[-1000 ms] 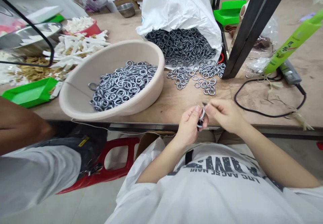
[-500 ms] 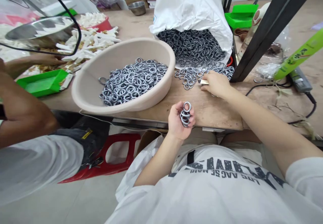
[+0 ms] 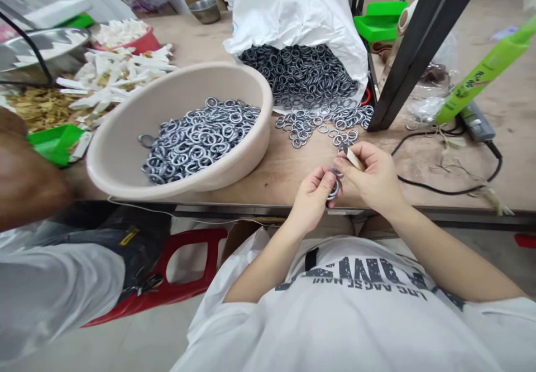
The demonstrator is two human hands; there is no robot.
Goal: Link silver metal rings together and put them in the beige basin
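In the head view, much around the edges is cut off: the white sack (image 3: 288, 20) runs out of the top, and a co-worker's arm (image 3: 29, 176), blurred, enters from the left. A dark post (image 3: 412, 48) hides part of the clutter behind it.

The left hand (image 3: 314, 193) has its thumb and fingers closed on a grey ring (image 3: 334, 191), which sits at the fingertips, partly covered by the thumb; whether more rings lie inside the palm cannot be told. A second ring (image 3: 337, 173) lies just above it, between the two hands, and which hand bears it is unclear. The right hand (image 3: 371, 179) is clamped around a pale tool (image 3: 355, 158) with a dark tip, its lower part hidden by the fingers; the right thumb is right beside the second ring. Loose rings (image 3: 301, 129) lie on the table (image 3: 288, 165) beyond the hands, near the basin (image 3: 117, 154).
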